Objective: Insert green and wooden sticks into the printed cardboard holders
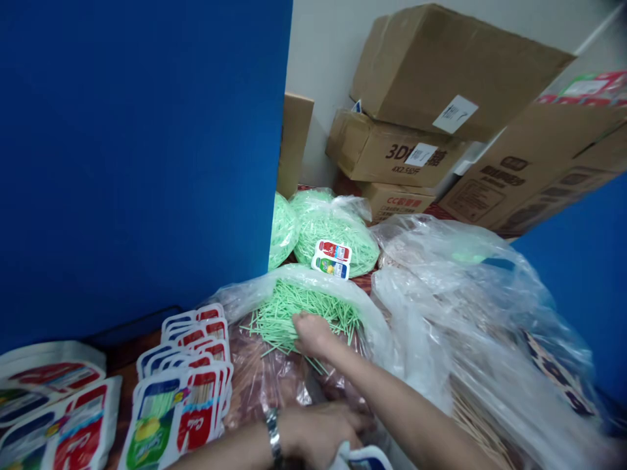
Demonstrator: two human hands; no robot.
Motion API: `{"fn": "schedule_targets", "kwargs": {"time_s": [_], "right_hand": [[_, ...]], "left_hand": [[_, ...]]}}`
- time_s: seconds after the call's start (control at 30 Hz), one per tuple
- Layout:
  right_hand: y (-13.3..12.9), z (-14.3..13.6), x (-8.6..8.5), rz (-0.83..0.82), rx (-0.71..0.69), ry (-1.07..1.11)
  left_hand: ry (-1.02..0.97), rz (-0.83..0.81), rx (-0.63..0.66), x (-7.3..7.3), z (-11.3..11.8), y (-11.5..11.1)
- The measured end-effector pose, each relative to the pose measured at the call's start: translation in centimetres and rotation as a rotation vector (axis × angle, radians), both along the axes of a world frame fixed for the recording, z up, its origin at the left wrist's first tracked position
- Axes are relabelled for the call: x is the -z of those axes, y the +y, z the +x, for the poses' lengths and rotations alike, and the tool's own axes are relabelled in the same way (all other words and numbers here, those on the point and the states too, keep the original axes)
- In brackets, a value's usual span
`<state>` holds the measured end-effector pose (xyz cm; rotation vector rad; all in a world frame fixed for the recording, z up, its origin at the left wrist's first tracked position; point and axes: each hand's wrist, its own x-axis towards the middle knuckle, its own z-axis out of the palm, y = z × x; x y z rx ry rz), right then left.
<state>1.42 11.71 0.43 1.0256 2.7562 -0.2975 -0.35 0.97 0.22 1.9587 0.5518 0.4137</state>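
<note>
Many thin green sticks [304, 303] lie in the mouth of an open clear plastic bag [367, 307]. My right hand [313, 336] reaches into them, its fingers curled at the near side of the pile; what lies between the fingertips is too small to make out. Nearer to me, my left hand [326, 434], with a metal watch band [273, 436] at the wrist, rests low over the bag. Its fingers are blurred and partly hidden. Just below it, a white-edged printed package [365, 459] shows at the bottom edge.
Overlapping printed packages [176, 411] stand in a row at the left, with more packages [83, 424] further left. Behind are a full bag of green sticks [333, 228] and stacked cardboard boxes [441, 72]. Clear plastic bags [470, 307] spread at the right. A blue panel [137, 150] rises at the left.
</note>
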Motion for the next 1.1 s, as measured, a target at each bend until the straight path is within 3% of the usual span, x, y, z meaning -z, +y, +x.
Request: {"fn": "schedule_targets", "kwargs": {"time_s": [0.17, 0.33, 0.47, 0.6, 0.8, 0.9, 1.0, 1.1], "right_hand": [[-1.6, -1.5, 0.2, 0.029, 0.016, 0.032], [-1.7, 1.8, 0.6, 0.011, -0.127, 0.195], [-2.9, 4.5, 2.9, 0.096, -0.318, 0.285], [-3.2, 4.2, 4.9, 0.089, -0.489, 0.179], [-1.4, 2.7, 4.4, 0.169, -0.334, 0.207], [-2.6, 3.5, 4.2, 0.099, -0.488, 0.231], [-3.4, 3.5, 4.2, 0.058, -0.633, 0.215], [-2.4, 2.5, 3.9, 0.148, -0.452, 0.177]], "left_hand": [[-0.084, 0.082, -0.115, -1.7, -3.3, -2.5], [-0.074, 0.106, -0.244, -2.0, -4.8, -4.1], [-0.039, 0.009, -0.304, -2.7, -5.6, -5.1], [-0.03, -0.134, -0.345, -3.0, -5.9, -5.9], [-0.045, -0.241, -0.434, -2.2, -6.2, -6.6], [-0.14, -0.311, -0.443, -1.3, -6.3, -6.3], [-0.187, -0.569, -0.43, 0.3, -6.4, -6.1], [-0.235, -0.834, -0.403, 2.1, -6.4, -6.2]]}}
